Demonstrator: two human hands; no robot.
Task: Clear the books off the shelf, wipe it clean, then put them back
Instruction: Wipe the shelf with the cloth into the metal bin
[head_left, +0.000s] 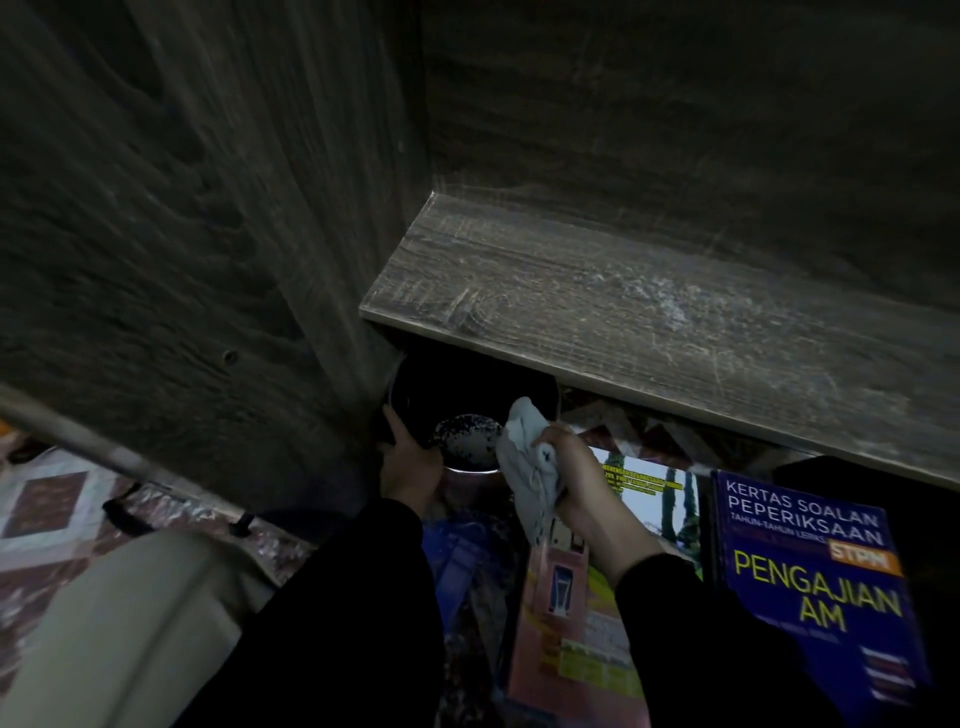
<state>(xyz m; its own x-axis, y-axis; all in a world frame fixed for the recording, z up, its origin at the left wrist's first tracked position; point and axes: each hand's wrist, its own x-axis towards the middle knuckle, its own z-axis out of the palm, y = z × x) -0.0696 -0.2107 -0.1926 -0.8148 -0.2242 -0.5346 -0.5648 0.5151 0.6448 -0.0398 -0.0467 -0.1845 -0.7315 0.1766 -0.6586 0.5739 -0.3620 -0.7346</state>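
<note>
The right grip (587, 493) is clamped round a crumpled white cloth (524, 467), just below the front edge of the shelf (649, 312). The left grip (410, 467) curls over the rim of a dark bowl (467, 441) beside it. A blue book (810, 571) and a pink book (566, 639) lie flat below the dust-streaked shelf.

Three books (810, 582) (571, 649) (660, 499), one cloth (524, 467), one pot (467, 441), two hands (410, 467) (587, 488).

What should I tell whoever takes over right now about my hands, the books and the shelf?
Left hand holds the pot by its rim, under the shelf. Right hand grips the cloth over the pot. The shelf is bare but shows pale dusty streaks. The blue book and pink book lie below it with others. Done: books cleared. Left: wipe the shelf, it seems, then put the books back.
</note>
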